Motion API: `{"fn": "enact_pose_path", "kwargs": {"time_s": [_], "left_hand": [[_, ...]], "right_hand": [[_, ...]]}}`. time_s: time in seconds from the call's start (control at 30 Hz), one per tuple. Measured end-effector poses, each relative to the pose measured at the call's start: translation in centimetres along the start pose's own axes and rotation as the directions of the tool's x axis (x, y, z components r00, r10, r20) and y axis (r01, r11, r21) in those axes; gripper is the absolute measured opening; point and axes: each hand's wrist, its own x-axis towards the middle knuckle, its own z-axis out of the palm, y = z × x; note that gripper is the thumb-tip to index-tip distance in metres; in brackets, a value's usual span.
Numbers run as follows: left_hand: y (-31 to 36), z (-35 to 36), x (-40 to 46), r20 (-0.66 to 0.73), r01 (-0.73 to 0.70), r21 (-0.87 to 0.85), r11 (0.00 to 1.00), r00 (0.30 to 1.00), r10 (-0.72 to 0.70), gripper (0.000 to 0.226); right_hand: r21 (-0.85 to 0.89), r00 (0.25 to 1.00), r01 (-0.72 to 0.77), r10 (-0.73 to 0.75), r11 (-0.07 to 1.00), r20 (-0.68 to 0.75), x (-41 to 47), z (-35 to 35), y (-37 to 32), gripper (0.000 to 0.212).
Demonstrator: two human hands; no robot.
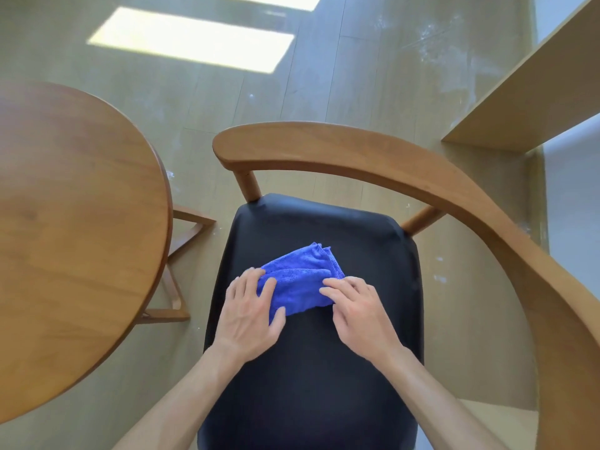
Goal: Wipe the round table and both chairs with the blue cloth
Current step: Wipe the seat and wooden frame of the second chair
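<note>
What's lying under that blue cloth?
The blue cloth lies on the chair's black seat, with the left hand and right hand on it. Anything beneath its folds is hidden.

bright daylight, sun patches glaring on floor [191, 40] (wide-angle bending at edges).

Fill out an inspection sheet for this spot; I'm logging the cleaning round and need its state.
Surface: black chair seat, cloth lying on it.
Job's things: blue cloth folded on the seat; round table to the left; one chair only in view.
Clutter: nothing seen.
Hands: left hand and right hand both flat on the cloth's edges.
Cables: nothing seen.
Surroundings: pale floor with white smudges; wooden shelf at right.
</note>
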Motion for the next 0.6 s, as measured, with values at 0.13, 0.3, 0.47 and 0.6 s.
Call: {"fn": "enact_pose_path", "kwargs": {"time_s": [0.13, 0.3, 0.47, 0.6], "left_hand": [[1.3, 0.8, 3.7, 0.097, -0.182, 0.072, 0.981, 0.980, 0.175, 0.061], [0.7, 2.2, 7.2, 0.156, -0.335, 0.162, 0.928, 0.937, 0.312, 0.060], [1.7, 4.7, 5.8, -0.037, -0.183, 0.070, 0.981, 0.982, 0.186, 0.055], [3.0, 5.2, 3.7, -0.121, 0.159, -0.110, 0.981, 0.978, -0.172, 0.054]], "right_hand": [[0.084, 0.976, -0.191, 0.198, 0.978, -0.088, -2.0, -1.0, 2.7, 0.035], [0.030, 0.923, -0.381, 0.382, 0.924, -0.053, -5.8, -0.7, 7.5, 0.044], [-0.090, 0.862, -0.506, 0.506, 0.858, -0.020, -7.2, 1.4, 8.7, 0.052], [-0.115, 0.829, -0.559, 0.554, 0.821, -0.071, -6.8, 3.3, 7.8, 0.055]]}}
